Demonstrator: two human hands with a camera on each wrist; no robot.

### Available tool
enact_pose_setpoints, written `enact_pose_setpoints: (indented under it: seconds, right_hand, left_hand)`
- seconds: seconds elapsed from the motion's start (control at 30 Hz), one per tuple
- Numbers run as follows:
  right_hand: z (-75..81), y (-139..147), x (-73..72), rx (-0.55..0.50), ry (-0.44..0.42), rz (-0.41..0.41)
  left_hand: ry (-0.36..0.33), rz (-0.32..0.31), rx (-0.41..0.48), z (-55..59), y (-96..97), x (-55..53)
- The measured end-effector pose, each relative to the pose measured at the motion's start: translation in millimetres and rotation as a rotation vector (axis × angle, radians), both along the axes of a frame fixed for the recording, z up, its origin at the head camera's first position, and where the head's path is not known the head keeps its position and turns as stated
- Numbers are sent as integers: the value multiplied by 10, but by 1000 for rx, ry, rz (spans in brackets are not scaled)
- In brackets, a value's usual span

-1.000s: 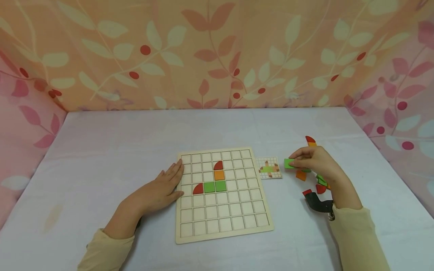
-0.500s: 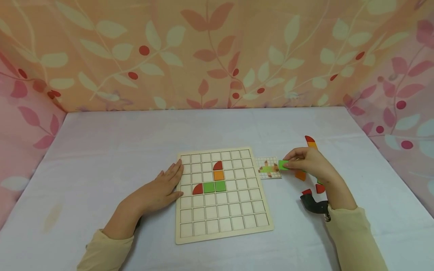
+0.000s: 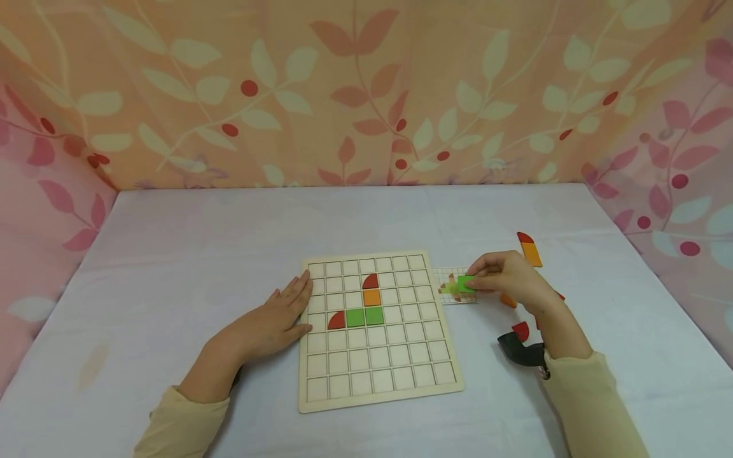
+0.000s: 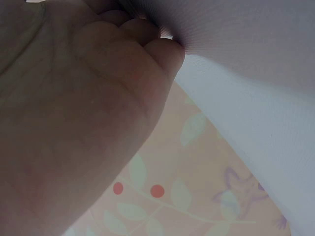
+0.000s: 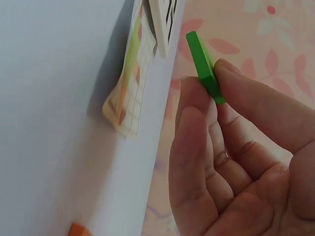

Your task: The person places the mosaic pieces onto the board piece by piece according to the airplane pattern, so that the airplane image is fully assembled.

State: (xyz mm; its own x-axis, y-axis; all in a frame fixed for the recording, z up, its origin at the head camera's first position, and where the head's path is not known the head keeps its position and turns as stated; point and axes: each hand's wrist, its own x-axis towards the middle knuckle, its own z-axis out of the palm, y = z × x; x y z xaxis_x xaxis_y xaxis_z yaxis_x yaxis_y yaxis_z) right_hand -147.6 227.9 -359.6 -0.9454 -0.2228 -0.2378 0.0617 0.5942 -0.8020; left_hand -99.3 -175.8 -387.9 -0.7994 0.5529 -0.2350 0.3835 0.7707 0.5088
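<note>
Right hand [image 3: 509, 278]: pinched a green tile [image 3: 466, 284] between thumb and fingers.
Tile's place: was above the picture card [image 3: 448, 287], apart from it.
Left hand [image 3: 273, 322]: fingers extended, tips at grid board [image 3: 389, 335]'s left edge.
Board squares: five held coloured pieces [image 3: 355, 317].

Soft, even light fills the head view, laying a faint shadow on the white cloth [image 3: 487, 420] beside my right sleeve [image 3: 595, 407]. In the left wrist view my left hand [image 4: 93, 103] is dim, darkest about the fingertips, the cloth beyond brighter. The green tile [image 5: 203, 64] in my right hand [image 5: 231, 152] is crisp; the card [image 5: 133, 98] past my fingers blurs, its shadow diffuse.
</note>
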Motion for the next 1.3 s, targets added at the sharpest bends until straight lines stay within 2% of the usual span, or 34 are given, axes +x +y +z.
enact_pose_setpoints:
  seconds: [0.3,0.53,0.9,1.3]
  right_hand:
    - [-59,-300,-37,-56,-51,90]
    - [-34,-509,-33,-35,-80,128]
    - [-23,-805,-26,-35,-60,229]
    - [-86,-957,-27,-20,-44,289]
  left_hand:
    - [-4,4,3,-13,-1,-3]
    - [-3,5,-4,-16,3,-5]
    - [-6,2,12,15,4,6]
    - [-2,1,11,16,5,8]
